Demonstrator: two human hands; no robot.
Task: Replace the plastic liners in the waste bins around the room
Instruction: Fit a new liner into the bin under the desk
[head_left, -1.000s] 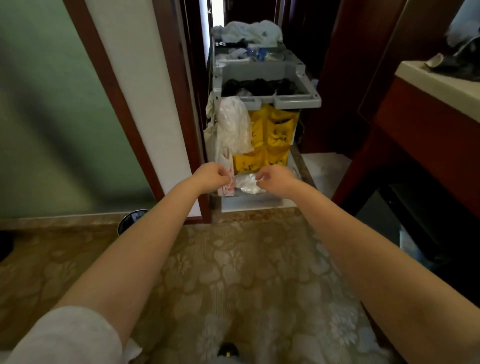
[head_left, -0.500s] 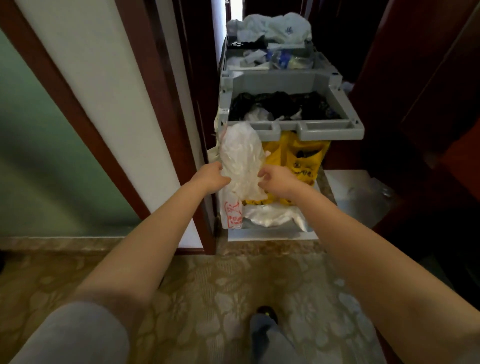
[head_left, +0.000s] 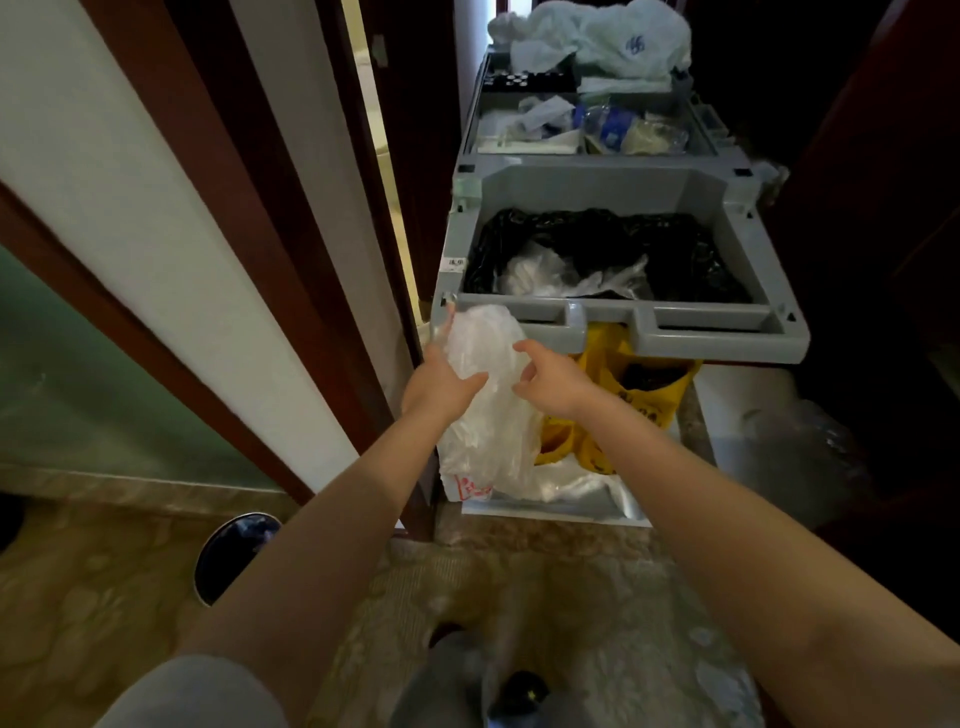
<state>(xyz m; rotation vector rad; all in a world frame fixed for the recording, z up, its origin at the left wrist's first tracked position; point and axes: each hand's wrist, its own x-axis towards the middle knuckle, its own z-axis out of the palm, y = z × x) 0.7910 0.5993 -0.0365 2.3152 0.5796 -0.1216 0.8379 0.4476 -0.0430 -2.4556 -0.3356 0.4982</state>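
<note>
A translucent white plastic bag (head_left: 485, 415) with red print at its bottom hangs from the front left corner of the grey housekeeping cart (head_left: 691, 332). My left hand (head_left: 439, 387) holds the bag's left side, thumb laid across it. My right hand (head_left: 553, 379) touches the bag's right side with its fingers spread and nothing in them. A small round black waste bin (head_left: 234, 556) stands on the floor at the lower left, by the door frame, partly hidden by my left forearm.
The cart's upper bin holds a black liner (head_left: 649, 249) with clear plastic in it. A yellow bag (head_left: 649, 400) hangs below. Crumpled linen (head_left: 597, 36) tops the cart. A dark wooden door frame (head_left: 311, 291) stands to the left, and patterned carpet (head_left: 597, 597) lies underfoot.
I have come closer to the cart. Both hands rose from the low end of the hanging bag to its upper part, and my right hand's fingers have spread apart.
</note>
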